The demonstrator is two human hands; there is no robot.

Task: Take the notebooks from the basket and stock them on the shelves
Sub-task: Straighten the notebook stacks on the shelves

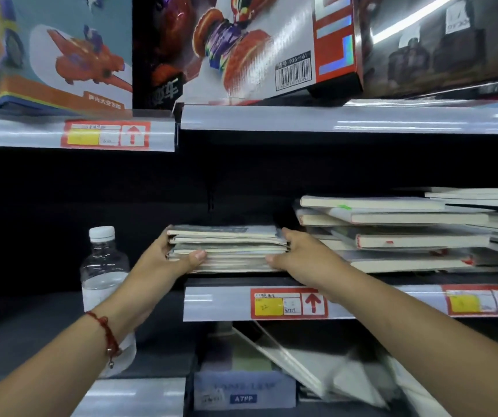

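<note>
A stack of several thin notebooks (229,248) lies flat on the middle shelf (220,302), at its left end. My left hand (163,260) grips the stack's left side, thumb across the front edges and fingers behind. My right hand (301,254) holds the stack's right side, thumb low at the front and fingers wrapped round the right end. To the right lies a taller, untidy pile of notebooks (398,233) on the same shelf, close to my right hand. The basket is out of view.
A clear water bottle (103,266) with a white cap stands on the lower left shelf beside my left wrist. Toy boxes (241,46) fill the top shelf. Leaning books and a grey box (244,386) sit below. Red price tags (289,303) line the shelf edges.
</note>
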